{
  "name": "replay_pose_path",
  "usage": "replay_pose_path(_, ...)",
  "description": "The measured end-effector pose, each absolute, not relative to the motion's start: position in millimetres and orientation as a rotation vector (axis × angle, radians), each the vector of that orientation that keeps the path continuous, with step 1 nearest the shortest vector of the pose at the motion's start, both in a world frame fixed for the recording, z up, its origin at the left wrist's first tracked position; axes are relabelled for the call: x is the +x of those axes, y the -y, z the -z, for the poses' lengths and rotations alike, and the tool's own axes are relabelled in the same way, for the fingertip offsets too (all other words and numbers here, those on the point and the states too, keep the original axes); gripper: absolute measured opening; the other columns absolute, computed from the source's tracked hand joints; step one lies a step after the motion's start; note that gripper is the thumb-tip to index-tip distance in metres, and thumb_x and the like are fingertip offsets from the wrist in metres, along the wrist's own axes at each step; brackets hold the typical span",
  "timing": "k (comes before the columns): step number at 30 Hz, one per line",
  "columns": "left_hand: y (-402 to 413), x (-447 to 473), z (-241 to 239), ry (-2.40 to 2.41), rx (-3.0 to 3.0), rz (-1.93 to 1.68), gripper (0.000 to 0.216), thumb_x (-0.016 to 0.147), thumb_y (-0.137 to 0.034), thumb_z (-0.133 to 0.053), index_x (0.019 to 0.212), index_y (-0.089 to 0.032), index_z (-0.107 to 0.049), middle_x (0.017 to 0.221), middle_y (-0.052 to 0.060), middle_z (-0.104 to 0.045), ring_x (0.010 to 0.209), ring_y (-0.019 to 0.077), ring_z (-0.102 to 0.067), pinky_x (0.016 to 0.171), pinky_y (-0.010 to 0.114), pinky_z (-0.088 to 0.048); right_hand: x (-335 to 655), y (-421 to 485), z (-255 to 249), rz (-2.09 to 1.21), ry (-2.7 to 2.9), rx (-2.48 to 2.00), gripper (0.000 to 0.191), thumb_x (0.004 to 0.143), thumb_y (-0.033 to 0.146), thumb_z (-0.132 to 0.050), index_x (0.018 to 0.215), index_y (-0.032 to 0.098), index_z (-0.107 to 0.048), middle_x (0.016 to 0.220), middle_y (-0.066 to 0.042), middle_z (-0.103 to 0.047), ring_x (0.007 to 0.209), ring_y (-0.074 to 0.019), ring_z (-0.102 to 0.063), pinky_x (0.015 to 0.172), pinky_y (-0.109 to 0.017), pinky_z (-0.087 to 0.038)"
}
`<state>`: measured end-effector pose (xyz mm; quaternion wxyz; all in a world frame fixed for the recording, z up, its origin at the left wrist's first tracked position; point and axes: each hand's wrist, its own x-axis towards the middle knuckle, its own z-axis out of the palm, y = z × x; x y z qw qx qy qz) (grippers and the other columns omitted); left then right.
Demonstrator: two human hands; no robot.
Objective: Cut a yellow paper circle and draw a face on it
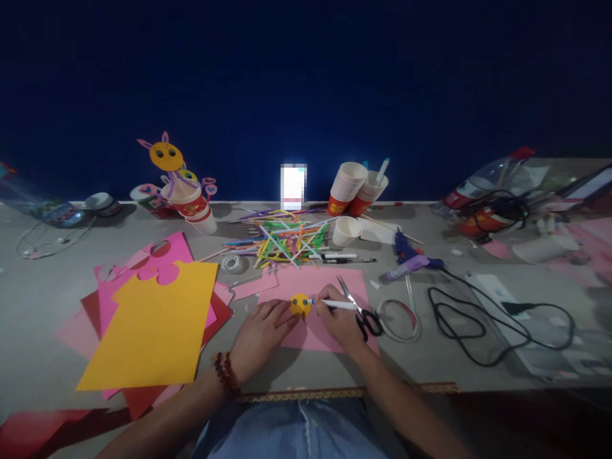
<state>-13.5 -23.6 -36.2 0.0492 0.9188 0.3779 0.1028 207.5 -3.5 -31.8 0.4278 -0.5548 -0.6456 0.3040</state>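
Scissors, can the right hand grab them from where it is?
Probably yes: the scissors lie right beside the right hand, nothing between them. But that hand grips a white pen, so it would likely have to drop it first.

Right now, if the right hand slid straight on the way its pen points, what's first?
The yellow paper disc: the pen tip looks already at its edge. Just beyond lie the fingers of the left hand.

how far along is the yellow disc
Done: the disc is cut out, with two dark dots on it. In hand: left hand pins it to the pink sheet, right hand marks it with a pen. Left: no ears or cup, unlike the back figure.
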Motion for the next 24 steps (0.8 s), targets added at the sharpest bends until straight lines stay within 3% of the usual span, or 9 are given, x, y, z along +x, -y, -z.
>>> replay_pose_path(17, 24.0, -12.7, 32.8, -1.147, 2.797, -0.294, 0.049, 0.09, -0.01, -0.059, 0.136, -0.025, -0.054, 0.138, 0.011, -0.056, 0.125, 0.0294, -0.048, 0.1, 0.046, -0.044, 206.7, 2.9, 31.2, -0.786, 1.609, -1.383, 0.02, 0.084, 0.025, -0.055, 0.065, 0.023, -0.048, 0.058, 0.005, -0.052, 0.056, -0.014, -0.05, 0.057, -0.026, -0.038)
replay_pose_path(24, 24.1, -12.9, 34.2, -1.155, 2.786, -0.3, 0.046, 0.091, -0.011, -0.059, 0.135, -0.025, -0.055, 0.138, 0.011, -0.055, 0.126, 0.029, -0.048, 0.101, 0.046, -0.043, 208.0, 5.5, 33.9, -0.849, 1.517, -1.357, 0.014, 0.088, 0.024, -0.051, 0.073, 0.023, -0.051, 0.06, 0.004, -0.056, 0.055, -0.0147, -0.052, 0.054, -0.026, -0.041)
